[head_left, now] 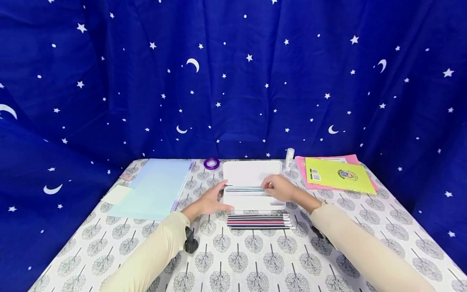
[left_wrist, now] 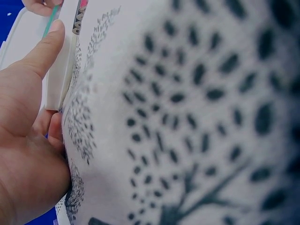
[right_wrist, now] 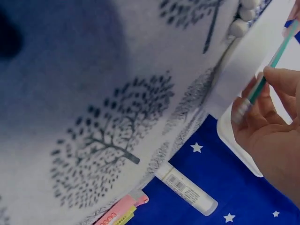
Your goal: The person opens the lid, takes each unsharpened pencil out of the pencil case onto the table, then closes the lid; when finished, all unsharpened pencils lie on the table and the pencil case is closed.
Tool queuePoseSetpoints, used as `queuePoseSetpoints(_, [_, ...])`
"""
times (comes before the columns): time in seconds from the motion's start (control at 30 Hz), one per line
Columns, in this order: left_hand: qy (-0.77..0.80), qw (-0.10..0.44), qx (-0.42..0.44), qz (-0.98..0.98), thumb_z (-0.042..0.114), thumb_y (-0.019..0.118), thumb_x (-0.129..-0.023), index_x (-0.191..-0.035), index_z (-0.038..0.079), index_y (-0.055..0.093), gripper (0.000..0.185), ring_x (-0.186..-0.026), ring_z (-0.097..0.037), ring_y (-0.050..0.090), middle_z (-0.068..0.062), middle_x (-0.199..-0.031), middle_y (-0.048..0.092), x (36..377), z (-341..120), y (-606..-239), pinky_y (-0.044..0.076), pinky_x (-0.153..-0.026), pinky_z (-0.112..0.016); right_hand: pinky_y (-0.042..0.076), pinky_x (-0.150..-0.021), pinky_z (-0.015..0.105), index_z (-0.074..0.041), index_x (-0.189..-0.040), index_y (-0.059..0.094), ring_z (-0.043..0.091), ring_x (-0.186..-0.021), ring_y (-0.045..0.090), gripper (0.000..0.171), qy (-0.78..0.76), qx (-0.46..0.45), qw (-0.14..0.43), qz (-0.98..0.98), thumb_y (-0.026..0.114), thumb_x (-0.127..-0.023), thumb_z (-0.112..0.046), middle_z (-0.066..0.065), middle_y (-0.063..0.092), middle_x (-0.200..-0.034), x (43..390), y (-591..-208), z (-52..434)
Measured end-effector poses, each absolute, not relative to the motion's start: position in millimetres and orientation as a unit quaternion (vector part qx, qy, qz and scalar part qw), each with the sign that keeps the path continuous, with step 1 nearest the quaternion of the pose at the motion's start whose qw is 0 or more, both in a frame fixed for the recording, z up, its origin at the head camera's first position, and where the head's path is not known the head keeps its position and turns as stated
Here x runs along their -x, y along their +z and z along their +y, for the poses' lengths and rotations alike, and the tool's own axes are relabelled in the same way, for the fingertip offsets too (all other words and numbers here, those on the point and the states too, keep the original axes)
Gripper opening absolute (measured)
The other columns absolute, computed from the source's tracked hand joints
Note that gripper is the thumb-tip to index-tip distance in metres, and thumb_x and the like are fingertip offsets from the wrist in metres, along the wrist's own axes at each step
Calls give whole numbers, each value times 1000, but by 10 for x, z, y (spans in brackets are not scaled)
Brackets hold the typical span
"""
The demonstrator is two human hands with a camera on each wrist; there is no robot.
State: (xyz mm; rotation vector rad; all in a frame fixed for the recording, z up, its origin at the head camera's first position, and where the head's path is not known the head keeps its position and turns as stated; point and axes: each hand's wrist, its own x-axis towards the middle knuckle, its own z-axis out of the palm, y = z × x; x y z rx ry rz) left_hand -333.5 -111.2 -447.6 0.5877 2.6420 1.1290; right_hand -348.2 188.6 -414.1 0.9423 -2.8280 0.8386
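A white pencil case (head_left: 251, 201) lies with its lid (head_left: 251, 171) folded back on the patterned cloth. My left hand (head_left: 209, 200) holds the case's left end, with the thumb at the front wall, as the left wrist view (left_wrist: 33, 108) shows. Over the case's right part, my right hand (head_left: 280, 187) pinches a teal pencil (right_wrist: 276, 56) near its metal-banded eraser end. The pencil lies lengthwise along the case, by the hinge side. Other pencils (head_left: 237, 190) seem to lie beside it, though they are hard to tell apart. In front of the case, several dark and pink pencils (head_left: 257, 222) lie in a row.
A purple tape roll (head_left: 211, 164) and a white glue stick (head_left: 289, 158) stand behind. At left lie a light blue spiral notebook (head_left: 153, 186) and pale sticky notes (head_left: 117, 194). Yellow (head_left: 339, 175) and pink (head_left: 300, 164) booklets are stacked at right. A blue starry curtain (head_left: 233, 101) hangs behind.
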Motion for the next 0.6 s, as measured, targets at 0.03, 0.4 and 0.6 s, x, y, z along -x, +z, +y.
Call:
queuePoseSetpoints(0.03, [383,105,-198,896,45,83,-76,-160,24,15,110,-135,-35,45,-9,-159,33,3335,-1113,-4478,35,-112,-56,57,-82,41,-3,-96,73,24,-87,67,13,272,-304,29,-912,66,-87,3,7,71,-95,3467,-4128,1890])
queuePoseSetpoints(0.4, [377,105,-197,899,47,83,-75,-160,25,16,111,-134,-33,45,-8,-159,32,3348,-1125,-4492,34,-113,-55,54,-77,36,-4,-97,74,15,-81,62,13,303,-307,39,-901,70,-84,-2,2,71,-92,3215,-4019,2001])
queuePoseSetpoints(0.6, [371,104,-199,901,48,83,-75,-160,25,16,110,-135,-33,45,-7,-160,31,3344,-1120,-4485,32,-114,-55,53,-69,28,-6,-96,74,14,-79,60,11,328,-302,19,-895,73,-85,-5,-3,70,-89,3033,-3988,2070])
